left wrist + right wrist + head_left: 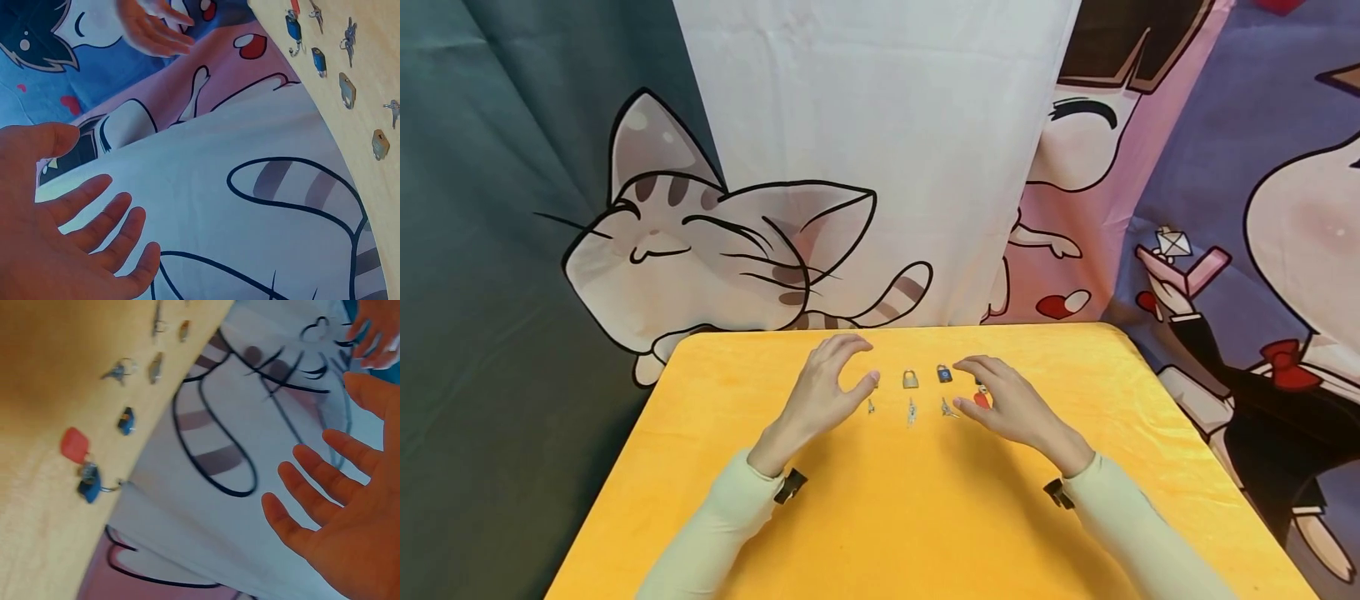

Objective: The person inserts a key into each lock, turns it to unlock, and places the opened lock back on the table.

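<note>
Several small padlocks lie in a row on the yellow table, among them a brass one (911, 380) and a blue one (944, 374). Nearer the person are bunches of keys (912, 412). A red tag (75, 445) lies by a dark blue lock (90, 487) at the row's right end. The left hand (829, 387) hovers at the row's left end, fingers spread and bent, holding nothing; it partly covers a lock. Over the right end hovers the right hand (1017, 403), also holding nothing, partly covering the red tag.
The yellow table (880, 517) reaches back to a hanging cloth (880, 108) printed with a cat and cartoon figures. Dark straps sit at both wrists, below pale sleeves (730, 508).
</note>
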`<action>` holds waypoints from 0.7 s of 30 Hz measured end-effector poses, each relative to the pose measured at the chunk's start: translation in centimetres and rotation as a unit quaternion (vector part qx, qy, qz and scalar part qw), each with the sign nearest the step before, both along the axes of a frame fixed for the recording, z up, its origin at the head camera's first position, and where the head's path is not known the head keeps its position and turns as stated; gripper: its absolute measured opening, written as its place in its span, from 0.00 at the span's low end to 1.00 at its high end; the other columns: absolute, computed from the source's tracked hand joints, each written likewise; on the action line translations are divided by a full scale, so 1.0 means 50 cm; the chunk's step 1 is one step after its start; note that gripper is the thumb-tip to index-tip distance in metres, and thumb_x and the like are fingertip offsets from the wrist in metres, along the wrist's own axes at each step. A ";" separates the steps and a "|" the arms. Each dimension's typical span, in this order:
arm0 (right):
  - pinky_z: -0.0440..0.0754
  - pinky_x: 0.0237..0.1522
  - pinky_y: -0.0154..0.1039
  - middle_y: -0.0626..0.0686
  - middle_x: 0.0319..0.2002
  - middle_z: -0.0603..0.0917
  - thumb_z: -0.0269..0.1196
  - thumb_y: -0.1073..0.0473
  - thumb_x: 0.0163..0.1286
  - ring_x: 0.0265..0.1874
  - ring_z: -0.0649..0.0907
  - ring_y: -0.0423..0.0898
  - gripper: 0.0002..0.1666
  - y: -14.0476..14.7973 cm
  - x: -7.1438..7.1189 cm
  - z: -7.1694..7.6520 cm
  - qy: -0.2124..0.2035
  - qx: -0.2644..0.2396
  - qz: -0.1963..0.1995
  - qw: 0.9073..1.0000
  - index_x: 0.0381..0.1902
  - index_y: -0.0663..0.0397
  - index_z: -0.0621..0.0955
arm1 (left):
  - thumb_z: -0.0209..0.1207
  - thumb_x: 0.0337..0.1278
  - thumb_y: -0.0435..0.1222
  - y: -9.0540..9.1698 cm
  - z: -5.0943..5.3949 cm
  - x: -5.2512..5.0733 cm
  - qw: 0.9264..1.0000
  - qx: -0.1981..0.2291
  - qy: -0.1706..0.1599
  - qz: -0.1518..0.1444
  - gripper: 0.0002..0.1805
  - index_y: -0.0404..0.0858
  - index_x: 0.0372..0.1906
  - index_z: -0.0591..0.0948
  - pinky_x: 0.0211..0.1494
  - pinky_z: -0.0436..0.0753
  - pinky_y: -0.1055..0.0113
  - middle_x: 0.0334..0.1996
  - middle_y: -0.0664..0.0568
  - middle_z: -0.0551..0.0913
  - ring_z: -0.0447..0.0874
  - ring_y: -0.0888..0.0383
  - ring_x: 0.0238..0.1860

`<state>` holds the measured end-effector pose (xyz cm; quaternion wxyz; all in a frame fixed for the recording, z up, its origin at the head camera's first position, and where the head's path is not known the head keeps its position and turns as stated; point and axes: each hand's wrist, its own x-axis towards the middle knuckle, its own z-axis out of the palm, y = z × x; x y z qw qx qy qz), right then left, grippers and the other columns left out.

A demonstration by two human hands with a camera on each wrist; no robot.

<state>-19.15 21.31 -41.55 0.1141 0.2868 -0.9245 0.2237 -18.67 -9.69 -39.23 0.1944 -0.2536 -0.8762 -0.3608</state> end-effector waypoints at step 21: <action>0.81 0.53 0.54 0.55 0.48 0.85 0.66 0.48 0.66 0.49 0.83 0.55 0.25 -0.025 -0.103 -0.110 -0.130 0.097 -0.032 0.986 0.54 0.58 0.82 | 0.60 0.64 0.48 0.007 -0.006 0.029 1.000 -0.020 -0.005 0.000 0.20 0.44 0.57 0.79 0.65 0.71 0.49 0.57 0.55 0.78 0.74 0.54 0.62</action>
